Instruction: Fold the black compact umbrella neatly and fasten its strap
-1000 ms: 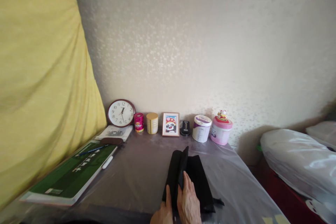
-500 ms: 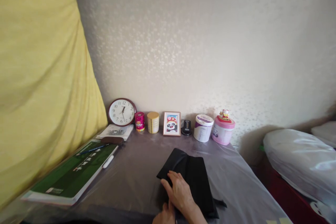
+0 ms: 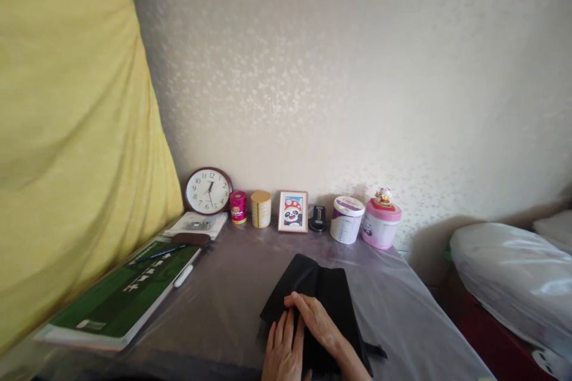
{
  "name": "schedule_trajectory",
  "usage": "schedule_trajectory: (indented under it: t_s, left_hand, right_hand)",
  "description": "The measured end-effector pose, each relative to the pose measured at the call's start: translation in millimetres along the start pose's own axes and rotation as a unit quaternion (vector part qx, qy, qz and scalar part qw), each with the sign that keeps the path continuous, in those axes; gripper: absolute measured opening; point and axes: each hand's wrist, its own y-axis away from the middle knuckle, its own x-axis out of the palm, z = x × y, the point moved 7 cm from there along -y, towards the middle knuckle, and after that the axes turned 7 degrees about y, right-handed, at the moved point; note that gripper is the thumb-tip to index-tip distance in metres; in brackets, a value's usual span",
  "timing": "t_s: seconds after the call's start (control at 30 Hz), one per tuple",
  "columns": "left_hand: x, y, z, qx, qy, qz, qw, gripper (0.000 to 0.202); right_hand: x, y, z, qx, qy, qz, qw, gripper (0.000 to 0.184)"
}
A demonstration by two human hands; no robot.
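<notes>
A folded black cloth lies on the plastic-covered table, near its front edge. My left hand rests flat on the cloth's near left part, fingers stretched out together. My right hand lies across the cloth just beyond it, fingers extended to the left and pressing down on the fabric. The two hands touch each other. A black strap end sticks out at the cloth's right side.
Along the wall stand a round clock, a red tin, a yellow tin, a framed panda picture, a white tub and a pink tub. A green book lies left. Yellow fabric hangs left; a plastic-wrapped bundle sits right.
The upright left flap of the black cloth was laid down to the left and flattened. My left hand moved up onto the cloth beside my right hand.
</notes>
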Motion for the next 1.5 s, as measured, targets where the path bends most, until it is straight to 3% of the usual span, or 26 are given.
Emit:
schedule_trajectory:
  t_s: [0.17,0.3,0.67,0.83,0.93,1.03,1.13,1.2,1.27,1.37,1.5]
  left_hand:
    - [25.1,-6,1,0.012,-0.023,0.002,1.000,0.064]
    - [32.5,-8,3,0.006,-0.031,-0.019,0.999,0.058]
    - [35.6,-11,5,-0.028,0.006,-0.019,0.999,0.057]
    - [31.8,-11,4,-0.044,0.011,-0.008,0.999,0.059]
    - [27.7,-10,3,-0.061,0.014,0.012,0.998,0.062]
    - [24.8,-9,1,-0.062,0.020,0.036,0.997,0.067]
    - [21.5,-6,-1,-0.051,0.013,0.042,0.998,0.070]
    - [18.6,-4,-2,-0.045,0.010,0.035,0.998,0.071]
    - [16.1,-2,-3,-0.038,0.009,0.029,0.999,0.073]
    - [15.4,0,-4,-0.029,0.010,0.039,0.999,0.077]
    - [17.3,1,-4,-0.027,0.011,0.058,0.998,0.085]
  right_hand:
    - [-12,18,6,-0.107,0.123,-0.059,0.985,0.040]
    - [-1,16,-1,-0.164,0.210,-0.016,0.964,0.037]
    - [4,-41,-15,-0.174,0.326,0.030,0.929,0.033]
    - [-7,-74,-35,-0.120,0.370,-0.025,0.921,0.033]
    - [-29,-83,-44,-0.069,0.385,-0.097,0.915,0.032]
    - [-64,-68,-49,-0.039,0.385,-0.202,0.900,0.036]
    - [-98,-27,-56,-0.012,0.368,-0.306,0.878,0.039]
    - [-111,6,-63,0.028,0.350,-0.340,0.872,0.042]
    - [-113,35,-73,0.095,0.309,-0.327,0.888,0.046]
    - [-99,62,-84,0.175,0.226,-0.253,0.924,0.051]
    - [-86,75,-86,0.204,0.187,-0.213,0.937,0.051]
